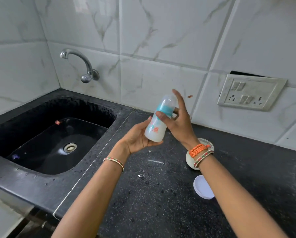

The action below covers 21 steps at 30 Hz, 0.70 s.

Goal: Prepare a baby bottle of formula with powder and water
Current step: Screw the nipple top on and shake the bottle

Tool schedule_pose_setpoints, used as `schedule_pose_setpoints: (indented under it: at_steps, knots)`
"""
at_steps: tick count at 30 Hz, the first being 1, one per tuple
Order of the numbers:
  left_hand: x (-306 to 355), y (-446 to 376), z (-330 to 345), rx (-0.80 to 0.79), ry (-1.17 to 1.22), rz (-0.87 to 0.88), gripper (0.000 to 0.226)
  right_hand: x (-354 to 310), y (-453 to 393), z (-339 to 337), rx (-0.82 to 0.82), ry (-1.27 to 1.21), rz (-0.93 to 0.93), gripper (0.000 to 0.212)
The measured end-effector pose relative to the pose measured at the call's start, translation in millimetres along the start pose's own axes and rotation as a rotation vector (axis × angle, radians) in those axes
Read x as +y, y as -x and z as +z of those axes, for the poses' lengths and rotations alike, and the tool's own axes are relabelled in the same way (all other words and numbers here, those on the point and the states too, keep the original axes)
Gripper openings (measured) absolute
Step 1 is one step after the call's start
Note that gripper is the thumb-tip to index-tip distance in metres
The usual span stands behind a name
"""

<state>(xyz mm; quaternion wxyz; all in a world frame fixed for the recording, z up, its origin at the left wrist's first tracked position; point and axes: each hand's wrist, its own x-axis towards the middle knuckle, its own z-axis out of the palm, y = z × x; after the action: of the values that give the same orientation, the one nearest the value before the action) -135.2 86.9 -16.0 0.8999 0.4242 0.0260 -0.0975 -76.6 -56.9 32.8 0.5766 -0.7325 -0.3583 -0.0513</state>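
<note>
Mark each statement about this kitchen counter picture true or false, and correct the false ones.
1. The left hand holds the lower body of the baby bottle. True.
2. The bottle stands upright on the counter. False: it is lifted off the counter and tilted, between both hands.
3. The right hand is at the bottle's teal collar. True.
4. Water is running from the tap. False: no stream shows at the tap.
5. A white lid lies on the counter, next to the right forearm. True.
6. The bottle is held over the sink. False: it is over the counter, right of the sink.
</note>
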Motion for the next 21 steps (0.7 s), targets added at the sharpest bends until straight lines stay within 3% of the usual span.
schedule_pose_setpoints:
  at_steps: [7, 9, 11, 12, 13, 16, 17, 19, 20, 21]
  knots:
    - [5, -1, 3, -0.032, -0.007, 0.029, 0.036, -3, -6, -5, -0.088, -0.079, -0.017, 0.087]
    - [9, -4, 4, 0.008, 0.026, 0.008, 0.049, -10, -12, -11, 0.088, -0.217, -0.014, 0.083]
    - [14, -9, -3, 0.101, 0.041, -0.038, 0.061, -16, -17, -18, 0.492, -0.568, 0.017, 0.075]
    - [15, -11, -9, 0.146, 0.039, -0.060, 0.064, -14, -16, -21, 0.608, -0.663, 0.018, 0.071]
    - [15, -12, -15, 0.181, 0.038, -0.081, 0.065, -17, -12, -21, 0.586, -0.672, 0.025, 0.072]
    - [11, -15, -28, 0.245, 0.009, -0.149, 0.062, -7, 8, -20, 0.116, -0.334, -0.021, 0.079]
    - [10, -16, -29, 0.254, -0.012, -0.155, 0.059, -2, 12, -18, 0.148, -0.342, -0.041, 0.079]
    - [11, -16, -29, 0.256, -0.022, -0.142, 0.054, -1, 12, -19, 0.438, -0.532, -0.003, 0.079]
    - [11, -16, -28, 0.248, -0.007, -0.136, 0.051, 4, 12, -20, 0.492, -0.581, 0.007, 0.080]
    - [10, -16, -26, 0.236, -0.010, -0.139, 0.049, 0, 13, -22, 0.419, -0.566, 0.022, 0.080]
